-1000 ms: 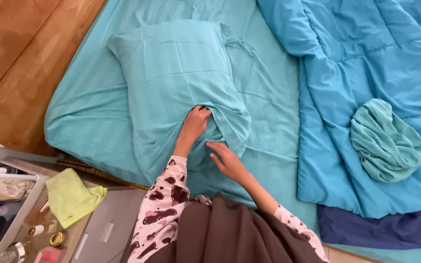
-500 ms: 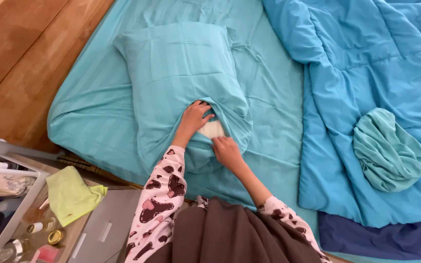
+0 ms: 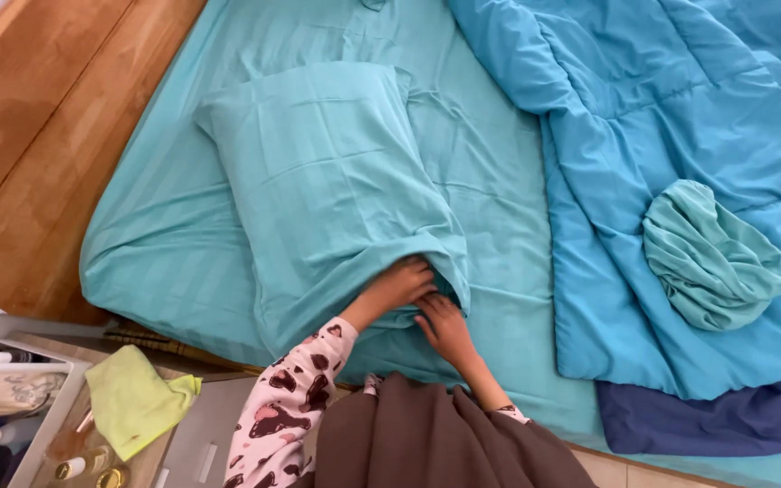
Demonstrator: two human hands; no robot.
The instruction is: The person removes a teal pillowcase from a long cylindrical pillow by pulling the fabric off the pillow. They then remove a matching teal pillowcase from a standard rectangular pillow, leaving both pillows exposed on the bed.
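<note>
The teal pillow point(image 3: 318, 181) lies on the bed point(image 3: 490, 208) almost wholly inside its pillowcase, only the open near end unfinished, where left hand point(image 3: 399, 285) and right hand point(image 3: 445, 327) grip the hem.

Wooden floor point(image 3: 38, 163) (bedside shelf point(image 3: 11, 398))

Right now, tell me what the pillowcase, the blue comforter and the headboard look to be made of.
Pillowcase: thin woven cloth, likely cotton, teal with a faint satin stripe; it creases sharply where both hands work its open end.
Blue comforter: puffy quilted fabric with filling, judging by stitched channels and soft bulges.
Headboard: wood or wood veneer, smooth brown grain with slight sheen.
</note>
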